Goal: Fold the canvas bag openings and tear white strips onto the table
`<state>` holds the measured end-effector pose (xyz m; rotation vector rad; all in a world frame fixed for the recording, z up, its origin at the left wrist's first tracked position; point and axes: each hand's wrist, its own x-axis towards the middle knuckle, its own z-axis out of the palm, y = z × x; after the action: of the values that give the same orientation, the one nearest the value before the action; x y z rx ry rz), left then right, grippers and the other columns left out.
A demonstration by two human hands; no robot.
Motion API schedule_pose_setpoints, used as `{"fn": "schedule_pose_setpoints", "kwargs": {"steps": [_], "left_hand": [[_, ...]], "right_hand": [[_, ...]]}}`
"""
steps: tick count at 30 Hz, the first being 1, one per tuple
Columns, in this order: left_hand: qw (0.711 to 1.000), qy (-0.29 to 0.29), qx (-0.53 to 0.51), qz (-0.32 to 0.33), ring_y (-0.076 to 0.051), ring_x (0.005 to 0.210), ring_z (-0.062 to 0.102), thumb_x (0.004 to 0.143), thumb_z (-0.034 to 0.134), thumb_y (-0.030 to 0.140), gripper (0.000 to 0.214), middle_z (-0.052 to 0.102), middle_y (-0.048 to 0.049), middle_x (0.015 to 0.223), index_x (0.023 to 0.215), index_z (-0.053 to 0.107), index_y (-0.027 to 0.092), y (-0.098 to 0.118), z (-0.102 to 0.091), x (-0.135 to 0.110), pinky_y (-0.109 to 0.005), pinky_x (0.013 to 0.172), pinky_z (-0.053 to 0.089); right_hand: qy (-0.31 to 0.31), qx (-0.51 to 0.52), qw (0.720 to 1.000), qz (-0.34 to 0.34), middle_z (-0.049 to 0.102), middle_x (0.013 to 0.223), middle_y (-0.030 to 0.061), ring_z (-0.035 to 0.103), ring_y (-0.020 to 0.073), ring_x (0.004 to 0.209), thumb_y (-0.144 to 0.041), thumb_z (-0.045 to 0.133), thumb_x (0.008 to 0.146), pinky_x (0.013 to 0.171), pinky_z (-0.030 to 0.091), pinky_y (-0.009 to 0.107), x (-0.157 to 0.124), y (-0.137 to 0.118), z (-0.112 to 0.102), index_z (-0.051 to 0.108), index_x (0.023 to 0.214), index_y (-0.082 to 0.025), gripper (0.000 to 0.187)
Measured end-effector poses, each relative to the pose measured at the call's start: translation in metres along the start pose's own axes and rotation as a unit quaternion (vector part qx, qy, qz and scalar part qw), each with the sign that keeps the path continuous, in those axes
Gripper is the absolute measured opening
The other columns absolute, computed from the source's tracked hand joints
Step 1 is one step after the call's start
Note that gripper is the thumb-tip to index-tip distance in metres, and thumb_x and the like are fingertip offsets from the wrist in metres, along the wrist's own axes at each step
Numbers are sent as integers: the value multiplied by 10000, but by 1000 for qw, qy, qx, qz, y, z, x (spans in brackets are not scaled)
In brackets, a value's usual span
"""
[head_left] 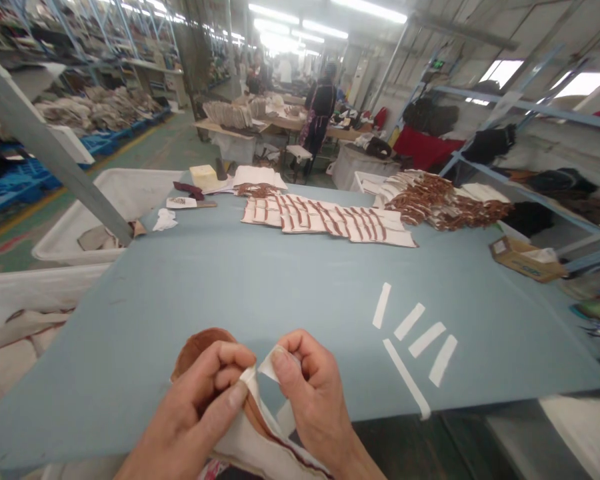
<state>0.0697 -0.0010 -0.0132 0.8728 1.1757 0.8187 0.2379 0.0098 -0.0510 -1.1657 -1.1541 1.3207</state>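
My left hand (pixel 200 400) pinches the edge of a cream fabric piece (pixel 245 440) with brown trim, near the table's front edge. A rounded brown part (pixel 203 343) of it shows behind my left fingers. Close beside, my right hand (pixel 313 393) grips a small white strip (pixel 269 365) between thumb and curled fingers. A narrow gap lies between the strip and my left fingertips. To the right, several short white strips (pixel 410 321) and one longer white strip (pixel 406 379) lie on the blue-grey table (pixel 220 280).
Overlapping cream pieces with brown stripes (pixel 325 219) lie across the table's back, beside a brown and cream pile (pixel 445 200). A brush (pixel 190 203) lies back left; a cardboard box (pixel 527 259) stands at right. White bins (pixel 105 200) flank the left side. A person (pixel 321 110) stands farther off.
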Motion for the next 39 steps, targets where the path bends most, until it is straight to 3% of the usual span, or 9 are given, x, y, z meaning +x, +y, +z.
{"fn": "schedule_pose_setpoints", "kwargs": {"steps": [3, 6, 12, 16, 21, 27, 31, 39], "left_hand": [[998, -21, -50, -19, -128, 589, 601, 704, 923, 693, 580, 665, 47, 676, 870, 619, 229, 2, -3, -2, -208, 571, 441], [997, -47, -54, -29, -120, 598, 579, 742, 908, 678, 547, 656, 43, 655, 864, 648, 212, 0, -8, -2, -199, 573, 429], [993, -111, -22, -32, -141, 665, 609, 868, 796, 681, 502, 714, 2, 739, 984, 742, 196, -16, -25, 9, -222, 641, 481], [995, -98, -19, -24, -134, 667, 588, 859, 819, 649, 462, 689, 20, 740, 916, 725, 200, -19, -30, 16, -215, 640, 470], [996, -86, 7, -18, -152, 722, 614, 846, 806, 680, 491, 687, 20, 778, 851, 701, 200, -9, -26, 18, -234, 703, 486], [996, -89, -8, -28, -159, 721, 516, 832, 805, 653, 486, 651, 13, 766, 857, 681, 184, -6, -26, 24, -251, 696, 431], [993, -92, -56, -54, -130, 628, 311, 788, 843, 617, 478, 478, 59, 649, 758, 651, 181, -9, -27, 31, -246, 588, 308], [989, -83, -100, -70, -125, 594, 227, 776, 870, 615, 491, 399, 77, 608, 694, 640, 188, -10, -25, 36, -262, 543, 238]], "right_hand": [[-3, -21, 1000, 10, 423, 618, -71, 317, 94, 535, -646, 644, 958, 493, 324, 224, -4, -3, -2, 579, 803, -210, 467], [-7, -74, 997, 13, 478, 616, -58, 370, 99, 530, -557, 645, 964, 496, 343, 225, -11, -9, -8, 607, 794, -211, 388], [9, -214, 975, -62, 581, 597, -42, 489, 115, 510, -353, 635, 976, 488, 364, 237, -22, -27, -15, 663, 766, -232, 244], [-18, -279, 953, -117, 617, 625, -35, 540, 132, 517, -313, 649, 1004, 502, 404, 257, -29, -37, -17, 680, 801, -261, 211], [-90, -260, 948, -160, 651, 665, -29, 514, 130, 487, -258, 674, 1015, 468, 414, 282, -36, -51, -23, 686, 854, -280, 162], [13, -288, 937, -200, 666, 800, 3, 639, 169, 750, -161, 595, 978, 651, 461, 292, -17, -30, -2, 559, 778, -250, 222], [42, -297, 935, -191, 651, 815, -9, 600, 136, 729, -161, 575, 994, 653, 420, 264, -8, -14, 8, 591, 816, -230, 192], [38, -297, 931, -210, 648, 789, -26, 547, 109, 652, -155, 598, 968, 617, 394, 237, 1, -11, 6, 615, 812, -222, 171]]}}
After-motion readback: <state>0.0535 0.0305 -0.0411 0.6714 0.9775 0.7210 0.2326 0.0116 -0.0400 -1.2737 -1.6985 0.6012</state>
